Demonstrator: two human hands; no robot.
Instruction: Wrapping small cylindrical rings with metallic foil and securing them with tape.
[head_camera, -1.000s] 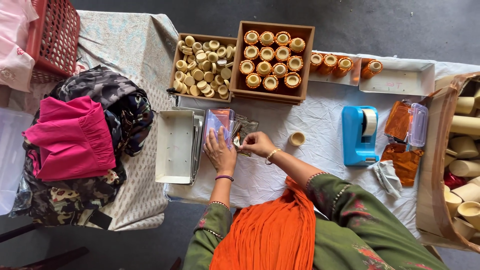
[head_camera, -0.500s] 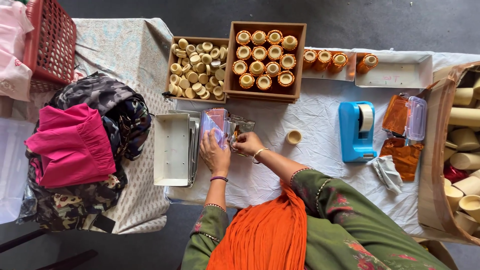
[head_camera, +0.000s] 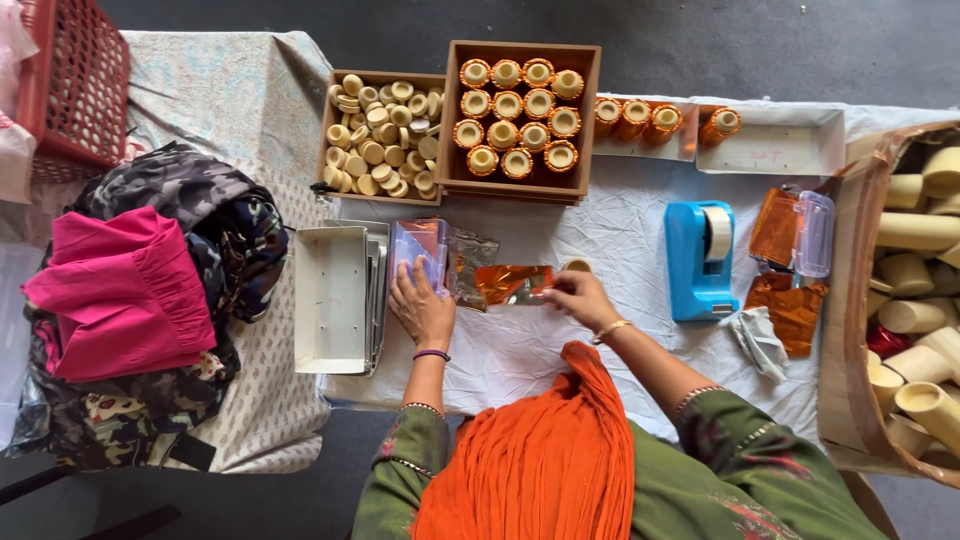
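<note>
Two hands work beside the tape dispenser (head_camera: 700, 260). Left hand (head_camera: 420, 308) presses flat on a foil stack (head_camera: 420, 250), fingers spread. Right hand (head_camera: 580, 298) pinches an orange foil sheet (head_camera: 512, 284).

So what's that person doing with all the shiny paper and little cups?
A person sits at a table covered with a white cloth. Their left hand rests flat on a stack of clear, purplish plastic sheets, and their right hand pinches the edge of a shiny orange foil sheet lying on the cloth. Behind are a wooden box of foil-wrapped round cups, a cardboard box of plain cream cups and a blue tape dispenser.
</note>
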